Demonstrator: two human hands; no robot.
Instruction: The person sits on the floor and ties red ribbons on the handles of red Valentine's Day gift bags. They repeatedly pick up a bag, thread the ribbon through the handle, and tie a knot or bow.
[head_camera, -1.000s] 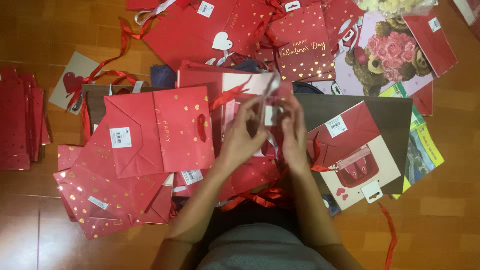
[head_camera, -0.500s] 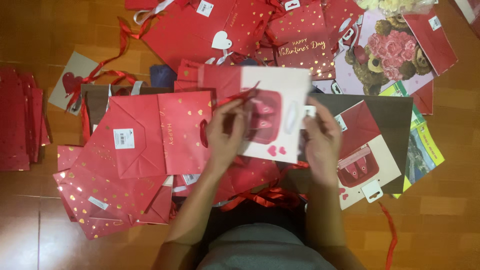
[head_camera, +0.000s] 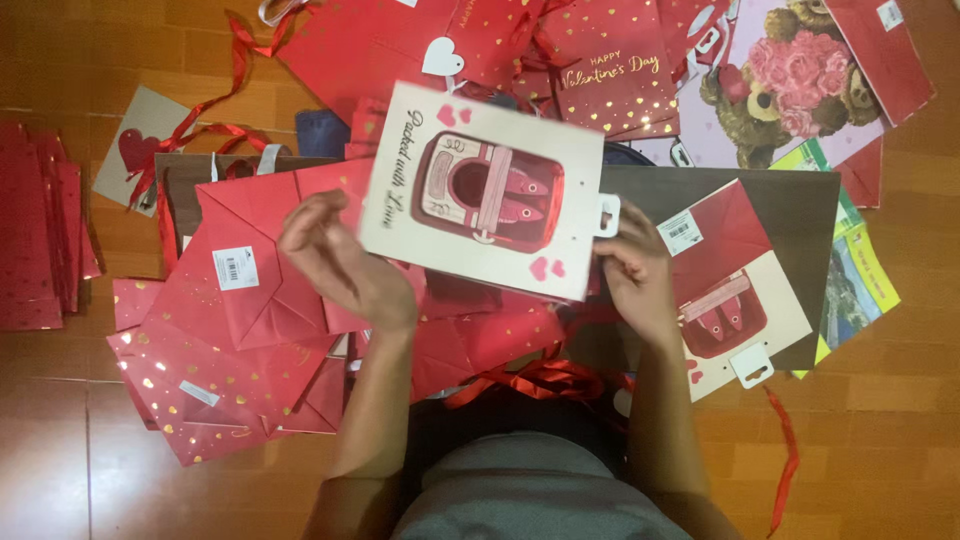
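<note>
Centrally, white gift bag (head_camera: 487, 190) with a red tin-shaped window, folded flat, held face up and slightly tilted between both hands, above the floor and the pile beneath. Right hand (head_camera: 632, 270) pinching the bag's right edge just below its white hang tab (head_camera: 606, 214), fingers closed on the card; presumably gripped at the edge so that the printed face stays unobstructed. Left hand (head_camera: 340, 262) under the bag's lower left corner, fingers loosely curled and half open; actual contact with the bag hidden by its edge, so not determinable.

Directly beyond the right hand, a second bag of the same design (head_camera: 735, 290), lying flat on a dark brown sheet (head_camera: 800, 200), its hang tab pointing toward the person. Beside the left hand, a red folded bag (head_camera: 250, 270) with a white label, bottom flap up, overlapping further red gold-dotted bags (head_camera: 190, 400) nearer the person. Far beyond both hands, a red bag with gold lettering (head_camera: 610, 75) and a bag printed with a teddy bear and roses (head_camera: 790, 85). Well out past the left hand, a separate stack of red bags (head_camera: 45, 230) on the wooden floor (head_camera: 880, 430). Loose red ribbon (head_camera: 530, 380) between the forearms, near the person's grey garment (head_camera: 530, 495).
</note>
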